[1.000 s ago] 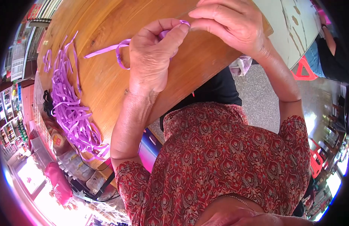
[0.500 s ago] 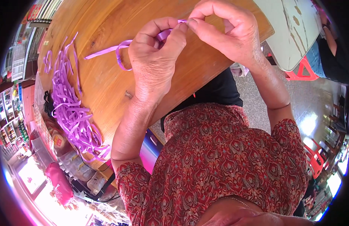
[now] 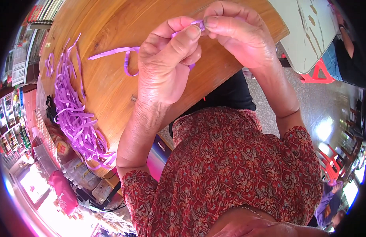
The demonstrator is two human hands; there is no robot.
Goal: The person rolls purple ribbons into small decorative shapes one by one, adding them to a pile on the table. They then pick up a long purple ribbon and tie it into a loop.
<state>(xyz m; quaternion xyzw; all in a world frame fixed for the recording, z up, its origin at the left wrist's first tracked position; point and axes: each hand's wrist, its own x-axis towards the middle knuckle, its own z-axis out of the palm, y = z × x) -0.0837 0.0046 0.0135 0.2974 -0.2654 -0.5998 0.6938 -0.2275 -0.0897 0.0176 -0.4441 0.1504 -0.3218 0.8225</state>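
Note:
Between my two hands, at the far side of the table, a narrow purple ribbon (image 3: 128,61) is held up. My left hand (image 3: 167,59) pinches it between thumb and forefinger, the other fingers curled in. Its free tail runs leftward over the wood and makes a small loop. My right hand (image 3: 240,35) grips the same ribbon close to the left fingertips, thumb against fingers; a small folded or knotted bit shows there, too small to make out. To the left lies a long heap of purple ribbons (image 3: 74,114), with a small separate purple loop (image 3: 49,65) beside it.
The brown wooden table (image 3: 111,91) has its edge near my body. A pale, stained tabletop (image 3: 307,31) stands at the far right above a red stool (image 3: 318,74). Another person's arm (image 3: 347,41) shows there. Packed bags and a pink bundle (image 3: 63,192) sit lower left.
My left hand has turned and its curled fingers now show more. My right hand has rolled over, its fingers closer together on the ribbon. A person in purple has appeared at the lower right.

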